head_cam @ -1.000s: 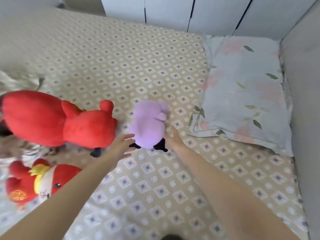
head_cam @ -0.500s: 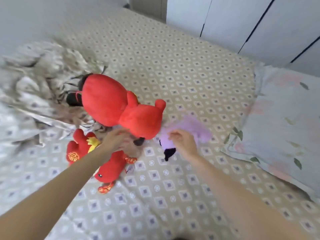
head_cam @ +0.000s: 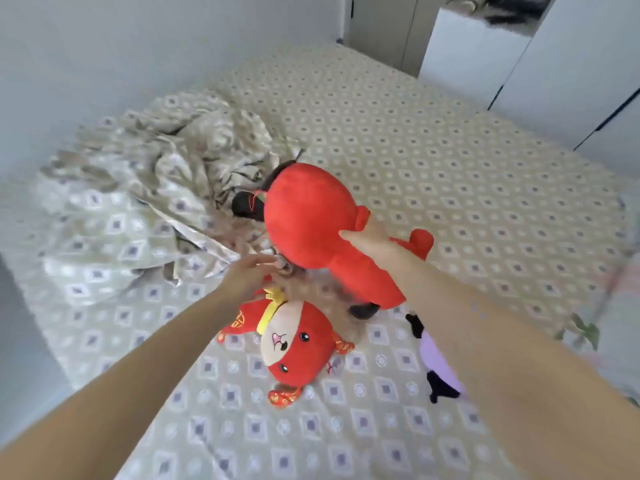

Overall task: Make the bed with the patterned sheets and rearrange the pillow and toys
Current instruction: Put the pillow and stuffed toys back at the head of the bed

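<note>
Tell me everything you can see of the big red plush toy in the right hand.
The big red plush toy is fuzzy red fabric: a large round head, a smaller body, stubby limbs and a dark foot at its near end. Black parts show behind the head; no face shows. It is tilted, head toward the crumpled patterned sheet. The right hand grips it at the neck.

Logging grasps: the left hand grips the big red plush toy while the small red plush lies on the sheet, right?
No: the head view shows the right hand gripping the big red plush toy. The small red plush does lie on the sheet.
</note>
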`<action>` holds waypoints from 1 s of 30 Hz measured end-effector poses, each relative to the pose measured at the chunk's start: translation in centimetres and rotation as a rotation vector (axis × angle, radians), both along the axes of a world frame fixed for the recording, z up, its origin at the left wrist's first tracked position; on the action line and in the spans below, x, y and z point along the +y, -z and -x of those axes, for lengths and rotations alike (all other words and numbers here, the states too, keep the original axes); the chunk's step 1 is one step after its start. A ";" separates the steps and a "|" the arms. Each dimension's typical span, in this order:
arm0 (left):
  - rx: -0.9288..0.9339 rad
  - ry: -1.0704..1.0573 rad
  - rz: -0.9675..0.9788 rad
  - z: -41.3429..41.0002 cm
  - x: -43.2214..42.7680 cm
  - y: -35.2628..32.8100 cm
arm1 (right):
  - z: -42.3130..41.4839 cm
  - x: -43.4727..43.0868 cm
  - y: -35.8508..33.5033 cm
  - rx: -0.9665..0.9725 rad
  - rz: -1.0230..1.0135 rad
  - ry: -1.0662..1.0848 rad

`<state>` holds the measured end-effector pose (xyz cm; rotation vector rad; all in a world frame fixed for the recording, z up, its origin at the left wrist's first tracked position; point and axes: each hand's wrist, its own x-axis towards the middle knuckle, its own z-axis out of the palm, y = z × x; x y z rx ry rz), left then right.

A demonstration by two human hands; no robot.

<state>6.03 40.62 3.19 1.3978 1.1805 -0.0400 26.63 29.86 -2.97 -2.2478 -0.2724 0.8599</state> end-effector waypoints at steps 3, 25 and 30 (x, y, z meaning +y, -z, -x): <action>-0.015 0.003 0.012 0.6 1.0 0.4 | 0.3 0.3 1.5 0.032 0.101 -0.094; -0.128 -0.043 0.633 -2.5 -4.5 -12.1 | 8.9 -10.5 -16.7 -0.402 -0.076 0.129; -0.367 0.097 0.691 -7.5 -8.3 -19.4 | 8.7 -16.6 -23.7 -0.693 -0.138 0.094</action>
